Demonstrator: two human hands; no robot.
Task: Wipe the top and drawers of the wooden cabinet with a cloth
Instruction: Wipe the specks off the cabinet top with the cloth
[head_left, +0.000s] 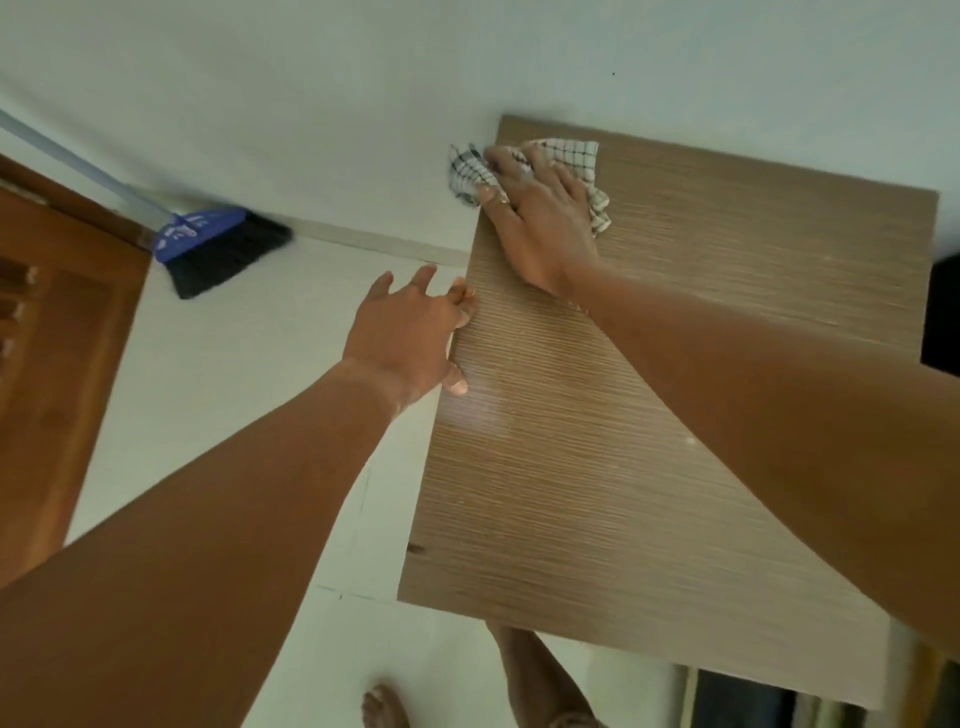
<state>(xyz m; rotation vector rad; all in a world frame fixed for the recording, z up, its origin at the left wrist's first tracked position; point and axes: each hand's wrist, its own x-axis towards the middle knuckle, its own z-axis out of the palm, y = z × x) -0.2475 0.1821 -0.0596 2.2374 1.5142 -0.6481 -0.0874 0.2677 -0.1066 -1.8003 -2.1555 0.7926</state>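
Two bare forearms fill the near view, reaching out over the wooden cabinet top (545, 493). At its far left corner, by the wall (363, 104), the right hand (540, 218) presses a checked cloth (569, 153) onto the wood. Its fingers (498, 158) are bent over the bunched fabric and its thumb pins a fold that spills past the left edge. The left hand (405, 338) braces on that edge, fingers apart and holding nothing, thumb resting on the top.

The step looks like wiping the top, starting from this back corner. To do it well, spread the cloth flatter under the palm so more fabric meets the wood. Pull it in long strokes along the grain toward the near edge, each pass overlapping the last. Pale smears and specks show mid-surface near the left thumb and will likely need firmer pressure. Shift the bracing hand aside as the strokes reach it, so no strip under it goes unwiped.

No drawers show in this view. A broom (218, 254) leans by the wooden door (52, 338), well apart from the cabinet.
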